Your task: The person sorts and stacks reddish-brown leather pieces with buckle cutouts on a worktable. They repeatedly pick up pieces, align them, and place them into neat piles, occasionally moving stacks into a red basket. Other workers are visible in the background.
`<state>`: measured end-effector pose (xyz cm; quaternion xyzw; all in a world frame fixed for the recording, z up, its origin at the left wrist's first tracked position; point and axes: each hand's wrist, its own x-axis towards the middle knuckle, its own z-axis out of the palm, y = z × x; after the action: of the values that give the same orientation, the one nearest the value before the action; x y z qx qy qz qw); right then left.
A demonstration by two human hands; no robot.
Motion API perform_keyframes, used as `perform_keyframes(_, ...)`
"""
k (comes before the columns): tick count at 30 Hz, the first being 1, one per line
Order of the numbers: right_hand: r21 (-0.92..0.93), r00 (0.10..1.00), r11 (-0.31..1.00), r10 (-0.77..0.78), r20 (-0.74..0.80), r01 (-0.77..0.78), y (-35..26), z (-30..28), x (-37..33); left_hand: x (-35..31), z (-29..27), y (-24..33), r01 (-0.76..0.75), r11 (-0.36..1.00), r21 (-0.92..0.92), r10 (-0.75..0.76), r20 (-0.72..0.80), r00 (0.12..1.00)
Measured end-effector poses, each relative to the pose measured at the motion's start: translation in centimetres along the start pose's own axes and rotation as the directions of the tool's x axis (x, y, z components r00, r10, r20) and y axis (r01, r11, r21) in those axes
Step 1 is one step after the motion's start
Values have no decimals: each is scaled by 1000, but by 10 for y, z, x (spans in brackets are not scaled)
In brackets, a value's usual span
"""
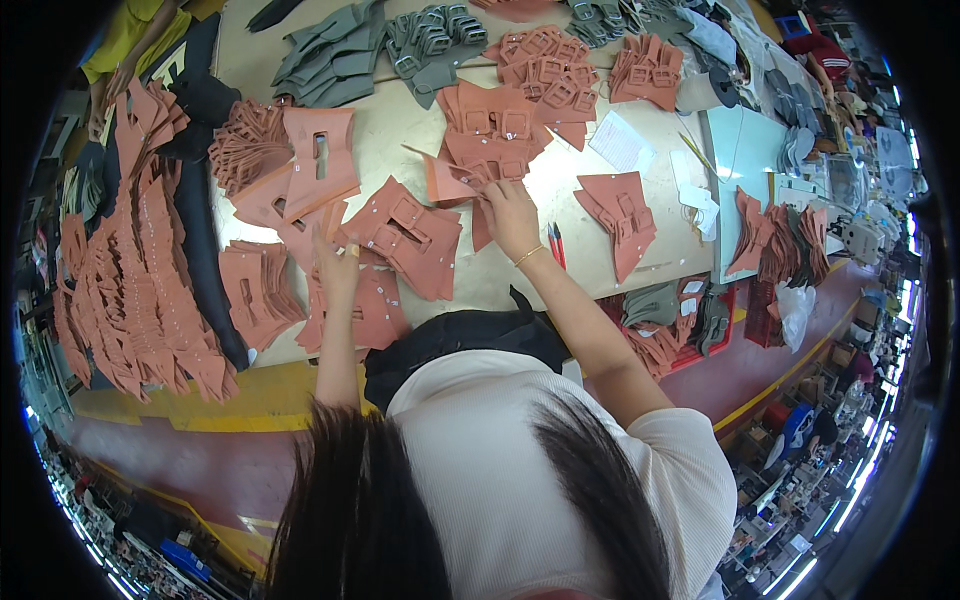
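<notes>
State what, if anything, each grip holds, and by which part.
The right grip holds a terracotta piece near its right end; whether the left grip holds anything cannot be told.

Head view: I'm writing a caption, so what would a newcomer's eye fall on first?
Likely the long, ruffled heap of rust-coloured pieces at the far left. Next, perhaps, the grey-green pieces near the top, and mid-picture the right hand, with a thin bracelet at its wrist, touching a single piece.
</notes>
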<state>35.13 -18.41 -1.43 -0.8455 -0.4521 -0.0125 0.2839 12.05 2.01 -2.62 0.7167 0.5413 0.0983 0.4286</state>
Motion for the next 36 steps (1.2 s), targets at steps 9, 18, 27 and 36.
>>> perform_keyframes(9, 516, 862, 735, 506, 14, -440, 7, -58, 41, -21, -17, 31, -172, 976, -134, 161, -92, 983)
perform_keyframes(18, 815, 826, 352, 507, 248, -461, 28, -67, 20, -29, -19, 52, -84, 965, -249, 86, -3, 996)
perform_keyframes(27, 78, 799, 798, 600, -33, -597, 64, 37, -15, -38, -26, 45, -41, 960, -278, 45, 8, 999)
perform_keyframes(36, 218, 706, 671, 683, 187, -708, 78, 34, -3, -42, -27, 41, 8, 938, -346, 8, 44, 999)
